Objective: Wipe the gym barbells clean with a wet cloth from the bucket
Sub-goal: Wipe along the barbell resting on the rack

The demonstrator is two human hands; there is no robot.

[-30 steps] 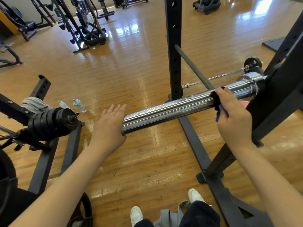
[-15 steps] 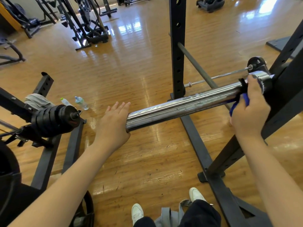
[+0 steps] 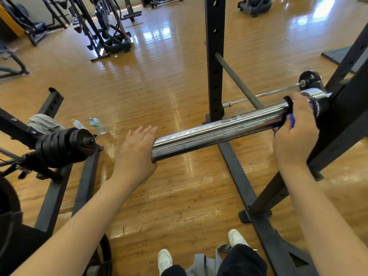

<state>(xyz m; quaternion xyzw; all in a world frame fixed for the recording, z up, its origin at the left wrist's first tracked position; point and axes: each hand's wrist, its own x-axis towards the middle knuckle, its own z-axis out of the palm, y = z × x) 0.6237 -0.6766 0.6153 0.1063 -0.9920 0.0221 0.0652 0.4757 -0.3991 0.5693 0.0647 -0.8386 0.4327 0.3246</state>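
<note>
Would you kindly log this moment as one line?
left hand: flat on sleeve end | right hand: cloth wrapped on barbell sleeve, near collar

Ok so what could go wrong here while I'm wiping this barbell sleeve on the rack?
1. The right hand grips the cloth right against the sleeve collar and the black rack upright; pushing further could pinch fingers there.
2. The left hand only presses flat on the end of the barbell sleeve, so it might slip off the polished chrome.
3. A wet cloth may drip on the glossy wood floor near the white shoes, a slip hazard.
</note>
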